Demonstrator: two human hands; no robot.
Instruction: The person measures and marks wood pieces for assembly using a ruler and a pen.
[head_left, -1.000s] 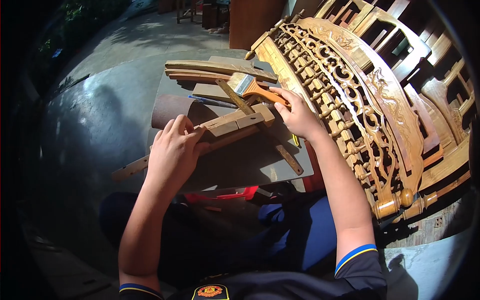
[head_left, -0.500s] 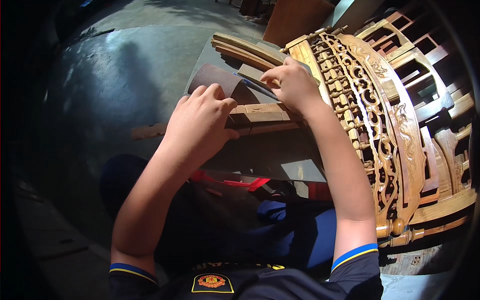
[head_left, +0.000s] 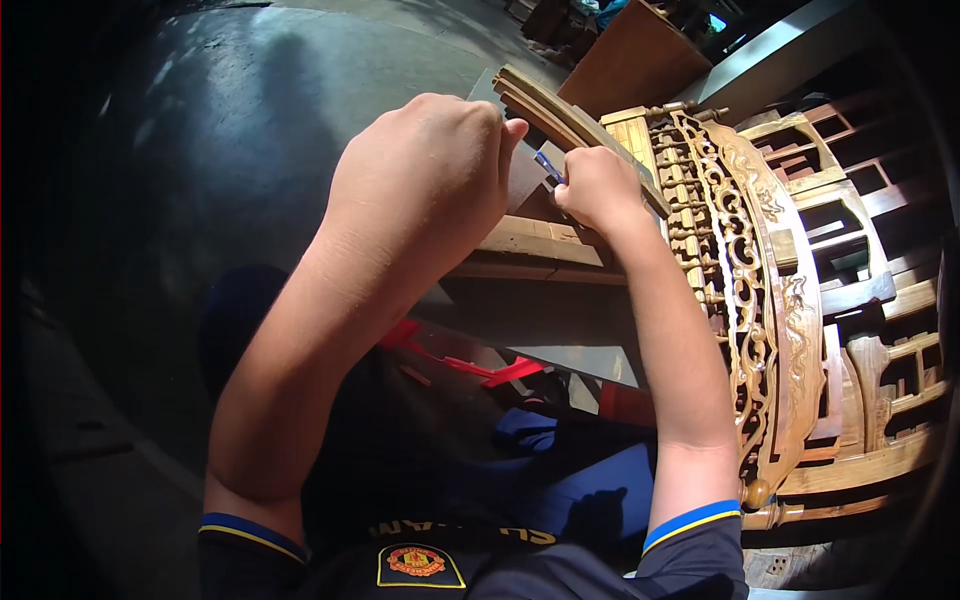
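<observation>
The left grip (head_left: 425, 170) hides the left end of a wooden bar (head_left: 540, 241).

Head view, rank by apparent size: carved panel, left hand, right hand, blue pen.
1. Carved panel
2. Left hand
3. Right hand
4. Blue pen, visible part only
Left hand looks nearer the camera; true hand sizes unsure.

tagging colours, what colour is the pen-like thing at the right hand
Pen-like thing: blue, best in the head view.
</observation>
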